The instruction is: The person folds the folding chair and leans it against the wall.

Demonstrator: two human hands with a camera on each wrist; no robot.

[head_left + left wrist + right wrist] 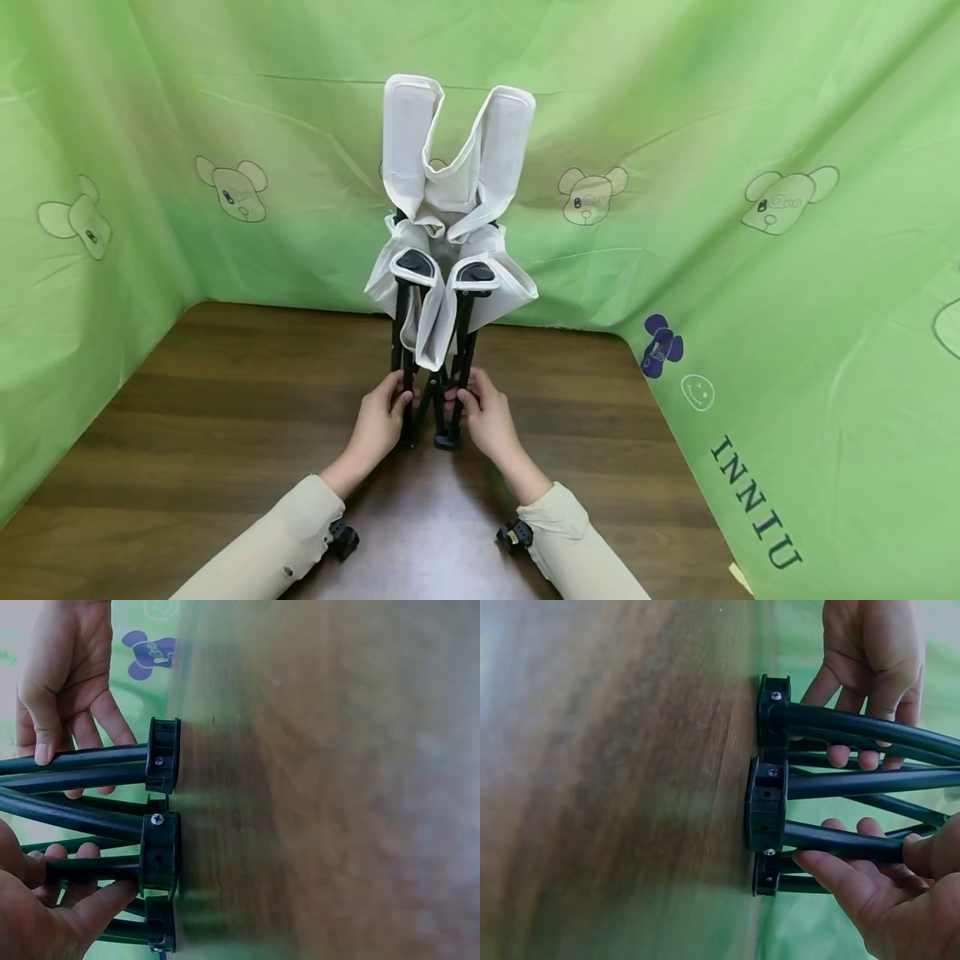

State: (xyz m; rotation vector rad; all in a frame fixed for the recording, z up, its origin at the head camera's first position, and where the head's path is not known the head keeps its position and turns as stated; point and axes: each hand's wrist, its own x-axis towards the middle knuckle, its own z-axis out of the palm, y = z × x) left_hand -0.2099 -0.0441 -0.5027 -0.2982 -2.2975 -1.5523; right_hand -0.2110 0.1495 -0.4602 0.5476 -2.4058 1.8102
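Observation:
A folding chair with white fabric (506, 137) and black tube legs stands upright on the wooden table, its frame drawn mostly together. My left hand (377, 419) grips a front leg low down on the left side. Opposite it, my right hand (491, 419) holds the right front leg, thumb along the tube. Close up in the left wrist view, the black plastic feet (160, 855) meet the tabletop, with crossing tubes between the hands. In the right wrist view a screw shows on the nearer foot (766, 810), and fingers curl behind the tubes. Fabric hides the upper frame.
The brown wooden table (247, 417) extends around the chair on both sides. Green curtains (300, 108) printed with bear heads enclose the back and sides. A black wrist camera (342, 540) sits at the left cuff, another (515, 537) at the right.

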